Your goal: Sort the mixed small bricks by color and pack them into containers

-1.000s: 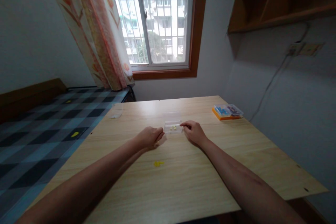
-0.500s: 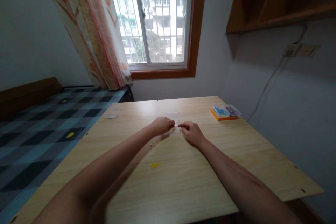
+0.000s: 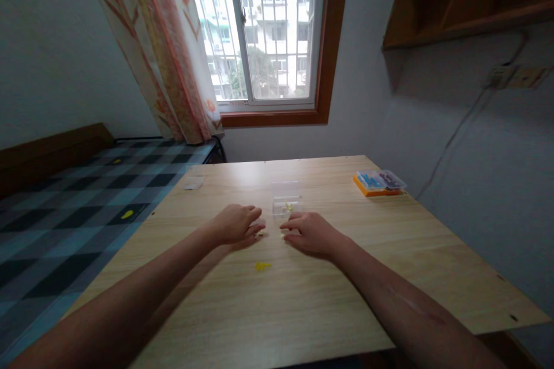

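Just left of the middle of the table, my left hand has its fingers apart, the tips over a few small pale pieces. Across from it my right hand also has parted fingers, with one tiny pale piece at the thumb tip; whether they touch is too small to tell. Behind both hands a clear plastic box stands with its lid raised, and small pale yellow pieces lie inside. Nearer to me is a little pile of bright yellow pieces.
The wooden table reaches towards the window wall. At its back right lies an orange case under clear boxes of coloured parts. A clear container sits at the back left. A bed with a checked cover flanks the left side.
Both hands have drawn back from the clear box towards me and moved apart, their fingers opening. The box and the pieces in it now show plainly. The camera view has shifted slightly.
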Demonstrator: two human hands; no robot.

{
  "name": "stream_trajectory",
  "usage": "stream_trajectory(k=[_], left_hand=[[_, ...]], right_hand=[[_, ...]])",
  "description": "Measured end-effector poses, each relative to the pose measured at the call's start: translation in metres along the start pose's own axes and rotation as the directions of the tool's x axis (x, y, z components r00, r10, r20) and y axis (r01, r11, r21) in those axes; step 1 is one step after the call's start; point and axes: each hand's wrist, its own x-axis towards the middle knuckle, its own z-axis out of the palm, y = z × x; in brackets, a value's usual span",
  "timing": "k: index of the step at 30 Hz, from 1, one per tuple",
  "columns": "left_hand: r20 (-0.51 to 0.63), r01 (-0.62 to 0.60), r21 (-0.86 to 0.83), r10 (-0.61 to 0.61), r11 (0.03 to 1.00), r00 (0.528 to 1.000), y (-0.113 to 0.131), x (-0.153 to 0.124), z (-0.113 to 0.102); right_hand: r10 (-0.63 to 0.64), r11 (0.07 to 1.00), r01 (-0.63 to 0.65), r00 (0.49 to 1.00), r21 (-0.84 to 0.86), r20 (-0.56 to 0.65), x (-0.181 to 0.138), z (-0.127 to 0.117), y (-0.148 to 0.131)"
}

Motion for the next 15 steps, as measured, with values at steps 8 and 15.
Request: stream_trajectory(k=[8, 15], left_hand=[[0.069, -0.004, 0.021, 0.003, 1.0, 0.998, 0.017, 0.006, 0.019], [0.039, -0.047, 0.059, 0.045, 0.997, 0.998, 0.018, 0.008, 0.032]], right_hand=[[-0.048, 0.999, 0.049, 0.995, -0.005, 0.091, 0.008, 0.011, -0.003], [-0.065, 0.995, 0.071, 0.995, -0.076, 0.069, 0.009, 0.005, -0.006]])
